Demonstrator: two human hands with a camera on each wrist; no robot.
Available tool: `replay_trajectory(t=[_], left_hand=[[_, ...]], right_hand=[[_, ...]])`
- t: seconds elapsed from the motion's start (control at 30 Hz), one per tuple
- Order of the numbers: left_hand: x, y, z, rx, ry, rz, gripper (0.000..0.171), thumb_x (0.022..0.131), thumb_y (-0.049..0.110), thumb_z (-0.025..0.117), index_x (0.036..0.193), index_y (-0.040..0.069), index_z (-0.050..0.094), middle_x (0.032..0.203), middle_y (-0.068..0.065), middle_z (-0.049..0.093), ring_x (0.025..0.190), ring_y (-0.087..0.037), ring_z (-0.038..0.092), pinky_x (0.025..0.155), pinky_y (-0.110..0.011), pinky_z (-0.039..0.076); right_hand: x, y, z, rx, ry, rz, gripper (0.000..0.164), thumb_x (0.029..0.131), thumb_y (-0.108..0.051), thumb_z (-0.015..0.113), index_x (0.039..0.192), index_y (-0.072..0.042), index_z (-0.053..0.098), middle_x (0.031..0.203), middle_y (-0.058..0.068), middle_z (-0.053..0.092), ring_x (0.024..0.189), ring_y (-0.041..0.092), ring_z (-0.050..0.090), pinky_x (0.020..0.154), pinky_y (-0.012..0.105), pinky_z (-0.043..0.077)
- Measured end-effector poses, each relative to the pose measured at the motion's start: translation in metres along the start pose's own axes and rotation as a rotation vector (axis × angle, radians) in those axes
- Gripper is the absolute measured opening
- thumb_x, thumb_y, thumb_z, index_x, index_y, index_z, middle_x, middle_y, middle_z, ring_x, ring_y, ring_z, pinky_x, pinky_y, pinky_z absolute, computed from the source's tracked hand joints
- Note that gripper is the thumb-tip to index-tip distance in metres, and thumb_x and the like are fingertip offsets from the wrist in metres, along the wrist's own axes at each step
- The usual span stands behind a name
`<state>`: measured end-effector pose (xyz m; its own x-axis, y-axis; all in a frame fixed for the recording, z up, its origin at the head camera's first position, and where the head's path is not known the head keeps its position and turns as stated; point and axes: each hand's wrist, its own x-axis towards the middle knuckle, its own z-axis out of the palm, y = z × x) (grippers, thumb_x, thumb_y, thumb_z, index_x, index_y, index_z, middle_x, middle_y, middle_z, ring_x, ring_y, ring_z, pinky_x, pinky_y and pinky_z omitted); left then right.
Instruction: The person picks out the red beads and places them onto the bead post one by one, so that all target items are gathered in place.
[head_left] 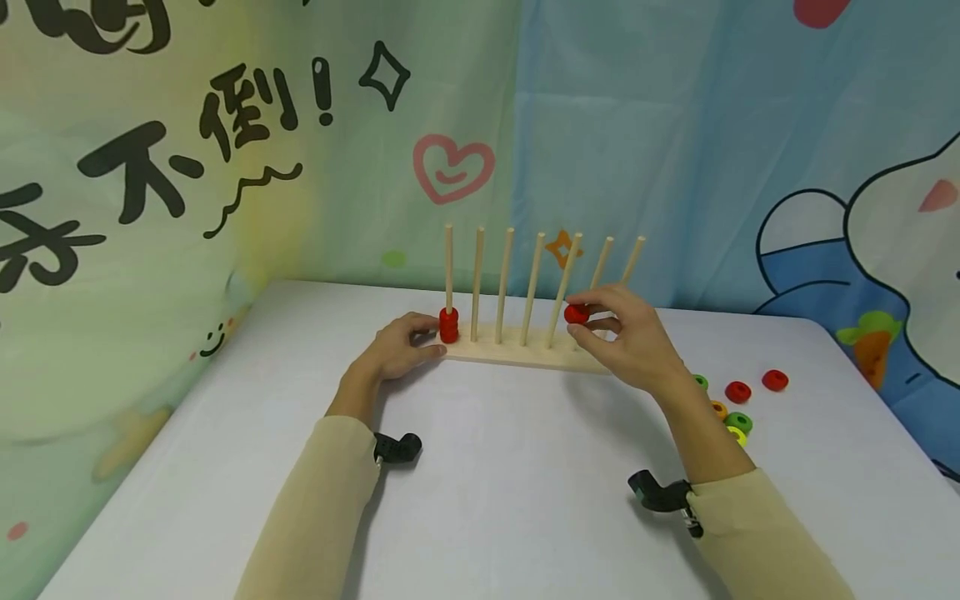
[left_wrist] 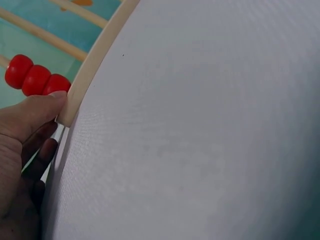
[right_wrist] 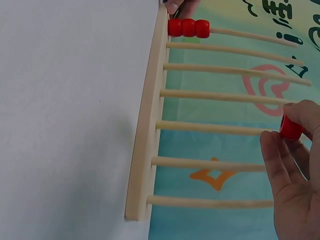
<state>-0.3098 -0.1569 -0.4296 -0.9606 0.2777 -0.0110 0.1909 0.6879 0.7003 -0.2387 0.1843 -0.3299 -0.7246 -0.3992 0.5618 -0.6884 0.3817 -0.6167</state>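
Observation:
A wooden peg rack point(head_left: 517, 353) with several upright pegs stands across the far part of the table. Three red beads point(right_wrist: 188, 28) are stacked on its leftmost peg, down against the base. My left hand point(head_left: 400, 346) grips the left end of that base; in the left wrist view its thumb point(left_wrist: 47, 107) lies by the lowest bead, with the other fingers round the end. Between thumb and fingers my right hand point(head_left: 626, 333) pinches another red bead point(head_left: 577, 314), raised above the base towards the rack's right side. In the right wrist view the bead's hole shows.
Two loose red beads point(head_left: 738, 392) lie on the white table point(head_left: 517, 500) to the right. Beside my right forearm are green beads point(head_left: 738, 422), an orange bead point(head_left: 718, 409) and a yellow bead point(head_left: 737, 436), partly hidden. A printed cloth point(head_left: 615, 125) hangs close behind the rack.

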Motion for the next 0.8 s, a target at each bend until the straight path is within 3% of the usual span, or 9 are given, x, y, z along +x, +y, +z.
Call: replay_trajectory(t=[0.2,0.4,0.8], left_hand=[[0.0,0.001,0.003,-0.007,0.002,0.01,0.052,0.089,0.034,0.071,0.136,0.015,0.06,0.138,-0.002,0.054,0.13,-0.025,0.048,0.11,-0.047,0.037],[-0.001,-0.001,0.002,0.008,0.0,0.012,0.053,0.089,0.034,0.071,0.137,0.015,0.059,0.14,-0.003,0.053,0.132,-0.025,0.047,0.111,-0.049,0.035],[0.001,0.0,0.0,-0.009,-0.007,0.007,0.052,0.088,0.034,0.071,0.136,0.016,0.06,0.141,-0.003,0.052,0.132,-0.027,0.046,0.111,-0.051,0.035]], right_hand=[[0.004,-0.009,0.005,-0.015,-0.033,0.024,0.03,0.086,0.009,0.068,0.115,0.005,0.064,0.104,0.018,0.064,0.091,0.031,0.066,0.078,0.027,0.058],[0.008,-0.012,0.01,0.055,-0.054,0.027,0.033,0.086,0.01,0.067,0.118,0.004,0.064,0.108,0.019,0.063,0.089,0.031,0.067,0.08,0.032,0.058],[0.029,-0.027,0.025,0.053,-0.08,-0.041,0.031,0.085,0.011,0.068,0.115,0.003,0.066,0.108,0.018,0.061,0.088,0.029,0.065,0.077,0.04,0.059]])
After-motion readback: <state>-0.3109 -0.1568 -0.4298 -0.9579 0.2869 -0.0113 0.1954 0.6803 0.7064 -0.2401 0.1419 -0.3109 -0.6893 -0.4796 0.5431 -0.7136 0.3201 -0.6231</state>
